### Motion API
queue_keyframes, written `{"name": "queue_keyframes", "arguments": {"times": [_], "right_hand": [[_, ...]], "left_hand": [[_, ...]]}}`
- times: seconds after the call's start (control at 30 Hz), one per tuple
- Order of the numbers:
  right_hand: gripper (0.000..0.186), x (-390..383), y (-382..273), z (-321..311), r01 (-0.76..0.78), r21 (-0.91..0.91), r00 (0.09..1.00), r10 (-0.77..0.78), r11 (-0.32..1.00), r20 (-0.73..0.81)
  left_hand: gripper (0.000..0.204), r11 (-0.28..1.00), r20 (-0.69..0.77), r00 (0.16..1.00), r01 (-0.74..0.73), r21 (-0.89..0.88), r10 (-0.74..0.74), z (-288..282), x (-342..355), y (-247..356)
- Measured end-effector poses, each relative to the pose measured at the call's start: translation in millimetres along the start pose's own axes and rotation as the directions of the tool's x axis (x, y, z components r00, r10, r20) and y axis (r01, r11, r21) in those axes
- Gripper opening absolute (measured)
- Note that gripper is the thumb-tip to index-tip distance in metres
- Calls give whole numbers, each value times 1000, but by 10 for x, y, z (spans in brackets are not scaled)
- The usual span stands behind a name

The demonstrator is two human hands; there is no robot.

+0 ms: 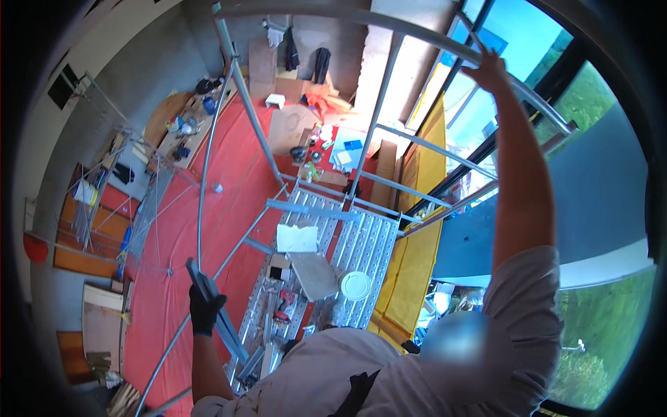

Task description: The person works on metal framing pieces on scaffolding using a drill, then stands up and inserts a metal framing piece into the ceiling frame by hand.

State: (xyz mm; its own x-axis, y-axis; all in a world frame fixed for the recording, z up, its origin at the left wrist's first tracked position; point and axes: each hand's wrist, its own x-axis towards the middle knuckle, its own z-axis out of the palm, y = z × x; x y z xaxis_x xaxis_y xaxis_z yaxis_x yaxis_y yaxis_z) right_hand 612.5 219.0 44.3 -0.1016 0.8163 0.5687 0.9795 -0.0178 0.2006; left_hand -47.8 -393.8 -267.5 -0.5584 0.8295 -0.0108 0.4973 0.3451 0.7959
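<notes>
My left hand [206,311], in a black glove, is closed round grey metal channel strips [232,331], held slanting at the lower left. My right hand [490,73] is raised high, its fingers on a metal tube [417,29] of the scaffold frame. Below me a perforated metal platform [368,236] carries a red power tool [283,309], a white round lid [356,285], a grey board [313,276], a white sheet [297,238] and a small dark box [280,269].
Scaffold tubes [253,125] surround me. A red-covered floor [167,326] lies below, with a cluttered bench [182,132] and another scaffold [104,201] at left, and a cluttered low table [330,142] ahead. Yellow panels [406,278] and large windows [587,320] are on the right.
</notes>
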Motion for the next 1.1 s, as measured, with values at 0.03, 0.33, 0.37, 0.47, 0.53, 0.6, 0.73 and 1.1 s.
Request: {"name": "queue_keyframes", "arguments": {"times": [0.03,0.33,0.37,0.47,0.53,0.6,0.73,1.1], "right_hand": [[105,83,239,126,39,56,999,-40,998,11],[102,118,588,604,140,-118,988,-130,983,86],[106,115,544,636,156,-97,984,-145,983,107],[115,173,597,739,209,-107,975,-199,972,96],[119,304,774,784,211,-101,977,-209,972,34],[121,306,870,826,203,-163,978,-192,966,76],[122,247,698,954,213,-212,977,-211,954,32],[125,336,1123,800,183,-285,980,-198,941,-26]], "left_hand": [[85,993,51,992,116,7,-116,-89,-191,-294],[99,695,200,733,467,547,-650,-326,-1660,-967],[99,675,223,694,488,554,-685,-287,-1747,-906],[98,708,337,662,432,559,-670,-171,-1862,-993],[97,817,367,760,357,453,-536,-190,-1909,-1437],[97,824,383,754,363,436,-535,-21,-1766,-1440],[98,799,396,711,404,445,-580,87,-1617,-1191],[79,778,524,576,433,455,-627,570,-1358,-569]]}}
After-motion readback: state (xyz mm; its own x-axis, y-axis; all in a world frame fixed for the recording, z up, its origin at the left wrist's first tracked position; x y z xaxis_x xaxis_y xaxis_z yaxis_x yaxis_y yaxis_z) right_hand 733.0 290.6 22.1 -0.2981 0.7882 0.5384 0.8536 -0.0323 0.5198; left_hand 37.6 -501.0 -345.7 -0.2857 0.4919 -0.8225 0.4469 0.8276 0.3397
